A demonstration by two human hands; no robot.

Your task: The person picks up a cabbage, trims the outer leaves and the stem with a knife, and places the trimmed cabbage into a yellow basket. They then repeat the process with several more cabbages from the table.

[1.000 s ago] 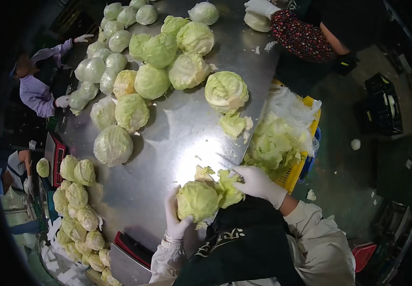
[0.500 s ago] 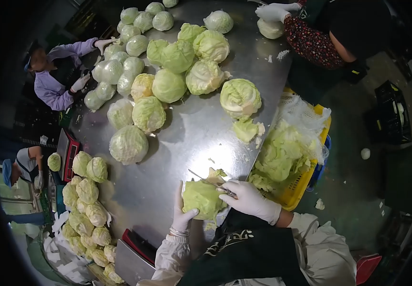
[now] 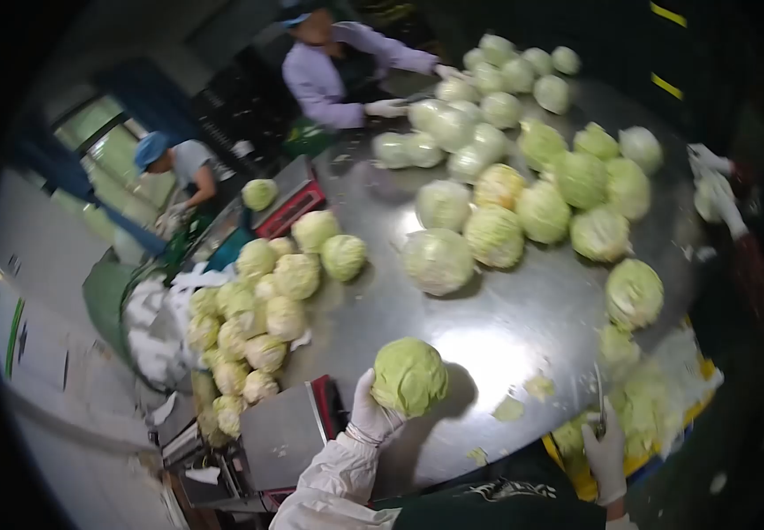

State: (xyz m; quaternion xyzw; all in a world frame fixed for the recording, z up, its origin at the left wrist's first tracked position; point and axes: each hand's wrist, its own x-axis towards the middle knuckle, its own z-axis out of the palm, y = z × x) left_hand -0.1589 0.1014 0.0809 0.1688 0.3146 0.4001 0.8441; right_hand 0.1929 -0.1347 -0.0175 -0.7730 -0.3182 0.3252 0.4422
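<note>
My left hand (image 3: 373, 413), in a white glove, holds a green cabbage (image 3: 410, 376) up over the metal table, near the scale on the left. My gloved right hand (image 3: 606, 455) grips a knife (image 3: 601, 389), its blade pointing away from me, beside the yellow crate (image 3: 584, 481) of leaves at the table's right edge. Loose cabbage leaves (image 3: 507, 408) lie on the table between my hands.
A scale (image 3: 283, 437) stands left of my left hand, beside a pile of cabbages (image 3: 267, 352). More cabbages (image 3: 544, 212), some wrapped, fill the far side. A second scale (image 3: 295, 208) is at the far left. Co-workers stand around the table, one in a lilac jacket (image 3: 311, 81).
The view has swung to the left. My left hand has carried the cabbage left, toward the near scale. My right hand with the knife has parted from it and is over by the yellow crate.
</note>
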